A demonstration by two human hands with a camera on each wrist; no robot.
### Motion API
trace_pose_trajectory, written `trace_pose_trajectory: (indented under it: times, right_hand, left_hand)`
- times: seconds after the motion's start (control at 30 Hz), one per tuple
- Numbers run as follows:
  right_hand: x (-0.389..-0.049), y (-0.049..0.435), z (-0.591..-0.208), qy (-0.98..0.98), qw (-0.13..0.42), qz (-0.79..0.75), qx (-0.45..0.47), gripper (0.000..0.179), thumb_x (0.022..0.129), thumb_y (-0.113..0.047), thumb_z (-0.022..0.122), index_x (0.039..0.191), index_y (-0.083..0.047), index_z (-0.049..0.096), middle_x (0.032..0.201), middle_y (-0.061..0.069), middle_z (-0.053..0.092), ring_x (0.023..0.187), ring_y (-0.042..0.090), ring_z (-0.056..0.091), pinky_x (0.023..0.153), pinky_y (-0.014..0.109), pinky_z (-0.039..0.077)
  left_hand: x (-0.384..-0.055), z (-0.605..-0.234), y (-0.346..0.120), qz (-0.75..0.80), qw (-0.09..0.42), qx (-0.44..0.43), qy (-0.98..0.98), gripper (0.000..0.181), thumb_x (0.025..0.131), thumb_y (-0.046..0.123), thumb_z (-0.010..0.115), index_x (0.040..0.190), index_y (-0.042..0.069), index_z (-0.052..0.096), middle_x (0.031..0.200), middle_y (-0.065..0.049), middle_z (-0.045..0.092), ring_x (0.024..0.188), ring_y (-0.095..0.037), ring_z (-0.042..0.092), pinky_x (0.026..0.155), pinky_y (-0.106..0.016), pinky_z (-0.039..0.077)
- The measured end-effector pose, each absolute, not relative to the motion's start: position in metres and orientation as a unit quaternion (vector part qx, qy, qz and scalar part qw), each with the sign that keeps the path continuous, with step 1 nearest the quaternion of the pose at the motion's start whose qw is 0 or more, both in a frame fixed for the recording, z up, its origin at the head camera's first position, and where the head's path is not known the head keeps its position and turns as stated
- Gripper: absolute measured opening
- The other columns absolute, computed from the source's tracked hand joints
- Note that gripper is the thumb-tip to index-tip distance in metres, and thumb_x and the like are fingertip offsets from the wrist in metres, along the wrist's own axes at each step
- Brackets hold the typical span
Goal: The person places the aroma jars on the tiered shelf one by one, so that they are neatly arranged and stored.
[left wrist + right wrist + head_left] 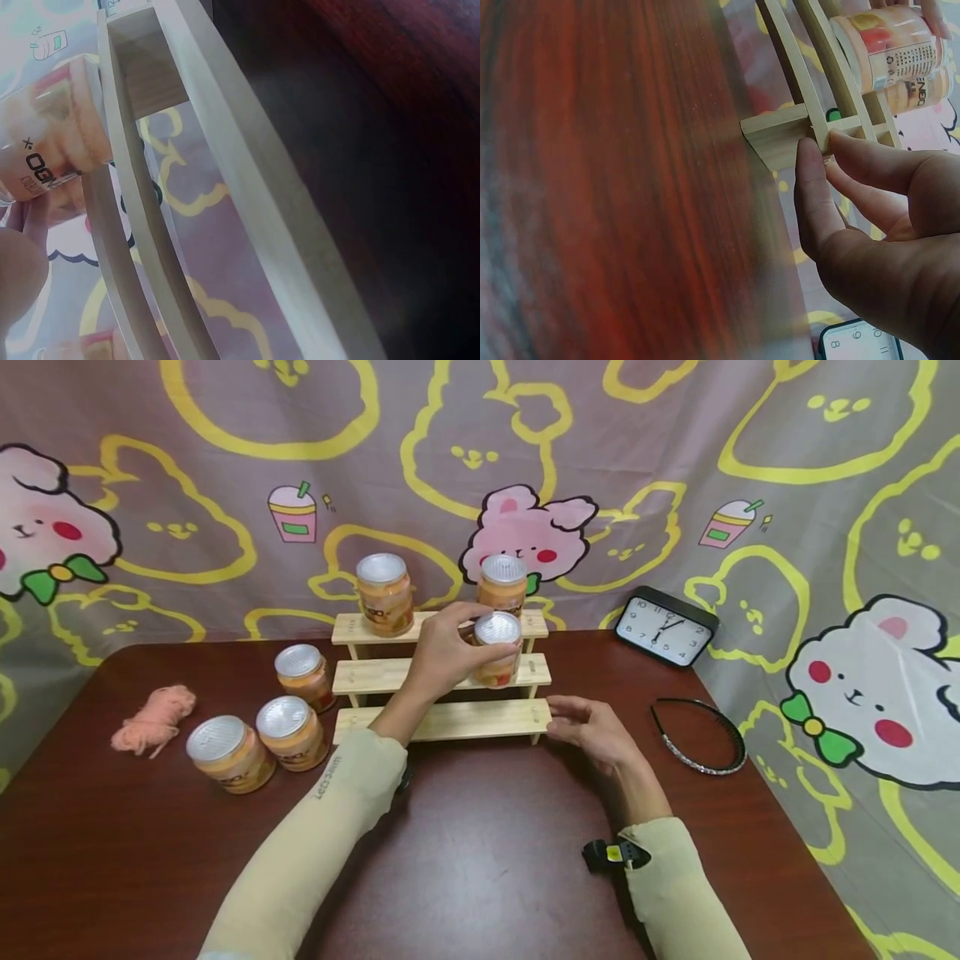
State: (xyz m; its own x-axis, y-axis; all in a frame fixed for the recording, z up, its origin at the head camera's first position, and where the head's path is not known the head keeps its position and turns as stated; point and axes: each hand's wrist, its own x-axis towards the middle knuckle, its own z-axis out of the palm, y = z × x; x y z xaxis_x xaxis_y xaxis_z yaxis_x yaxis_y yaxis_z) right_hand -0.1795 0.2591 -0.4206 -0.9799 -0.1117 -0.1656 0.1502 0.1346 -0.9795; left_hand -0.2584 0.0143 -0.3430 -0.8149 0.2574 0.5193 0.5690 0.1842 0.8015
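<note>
Fingers of right hand pinch the stand at its lowest tier's end. Three jars sit unshelved on the table. Left hand clamps another jar at middle tier; seating unclear. Two jars already stand on top tier.

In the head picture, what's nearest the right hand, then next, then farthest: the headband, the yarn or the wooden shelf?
1. Wooden shelf: the right hand touches its right end.
2. Headband: off to the hand's right.
3. Yarn: way over on the left.
</note>
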Motion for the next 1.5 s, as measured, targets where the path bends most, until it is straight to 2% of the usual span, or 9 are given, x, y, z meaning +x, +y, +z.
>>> trace_pose_trajectory:
  times: [0.6,0.87,1.17,1.37,1.5]
  right_hand:
    - [-0.181,0.260,-0.417,0.740,0.100,-0.665,0.019,0.052,0.095,0.008,0.063,0.144,0.011,0.047,0.138,0.030,0.052,0.102,0.012,0.064,0.086,0.024,0.055]
    - [-0.182,0.258,-0.420,0.733,0.099,-0.672,0.017,0.051,0.095,0.009,0.063,0.144,0.011,0.047,0.135,0.030,0.053,0.100,0.012,0.064,0.086,0.025,0.056]
    - [-0.182,0.257,-0.420,0.729,0.098,-0.677,0.014,0.051,0.094,0.012,0.062,0.143,0.012,0.048,0.133,0.030,0.054,0.098,0.011,0.065,0.085,0.025,0.056]
    - [-0.182,0.256,-0.421,0.726,0.097,-0.680,0.019,0.052,0.093,0.013,0.061,0.143,0.013,0.047,0.133,0.029,0.054,0.097,0.011,0.064,0.085,0.026,0.056]
    - [-0.182,0.256,-0.421,0.727,0.098,-0.679,0.021,0.052,0.093,0.014,0.061,0.143,0.013,0.046,0.134,0.030,0.053,0.098,0.011,0.064,0.085,0.026,0.056]
  left_hand:
    - [-0.262,-0.341,0.023,-0.553,0.149,-0.261,-0.777,0.053,0.072,0.023,0.094,0.114,0.000,0.071,0.111,-0.011,0.068,0.099,-0.020,0.063,0.083,-0.031,0.055]
    - [-0.262,-0.340,0.022,-0.544,0.134,-0.259,-0.787,0.057,0.075,0.023,0.093,0.120,-0.001,0.068,0.113,-0.013,0.065,0.101,-0.022,0.062,0.086,-0.033,0.055]
    - [-0.260,-0.343,0.013,-0.565,0.106,-0.255,-0.778,0.059,0.076,0.023,0.092,0.125,0.003,0.066,0.118,-0.009,0.063,0.109,-0.021,0.061,0.092,-0.030,0.054]
    - [-0.259,-0.342,-0.001,-0.584,0.099,-0.252,-0.765,0.060,0.078,0.018,0.091,0.128,-0.003,0.064,0.124,-0.017,0.062,0.118,-0.030,0.060,0.095,-0.030,0.053]
    - [-0.260,-0.341,-0.012,-0.589,0.098,-0.255,-0.760,0.061,0.079,0.017,0.090,0.130,-0.003,0.063,0.126,-0.018,0.062,0.121,-0.035,0.059,0.096,-0.031,0.053]
